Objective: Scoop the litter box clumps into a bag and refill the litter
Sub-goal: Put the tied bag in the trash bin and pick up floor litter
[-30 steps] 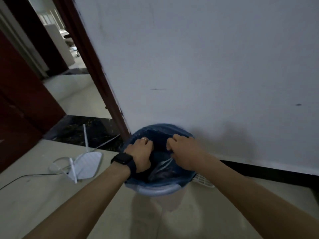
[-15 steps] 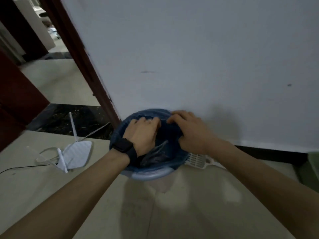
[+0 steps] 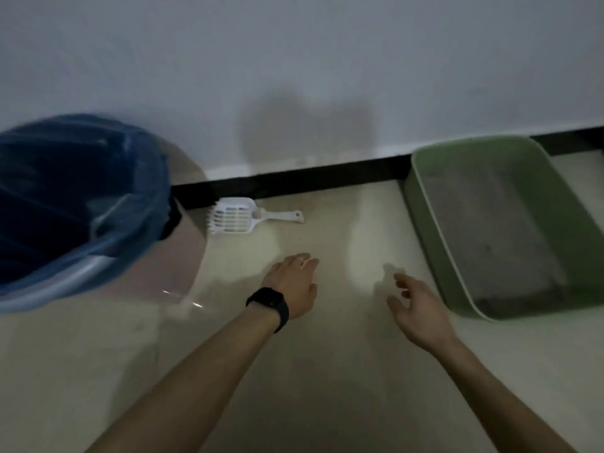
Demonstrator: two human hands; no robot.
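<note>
Both arms reach forward over the floor (image 3: 327,371) — left hand (image 3: 294,284) and right hand (image 3: 416,308) empty, fingers loosely spread. Half a second ago both gripped the blue bag (image 3: 81,197) lining the bin. The white scoop (image 3: 238,217) lies by the baseboard; the green litter box (image 3: 431,223) sits right.

Black watch (image 3: 269,304), wall (image 3: 294,60), dark baseboard (image 3: 310,178)
</note>
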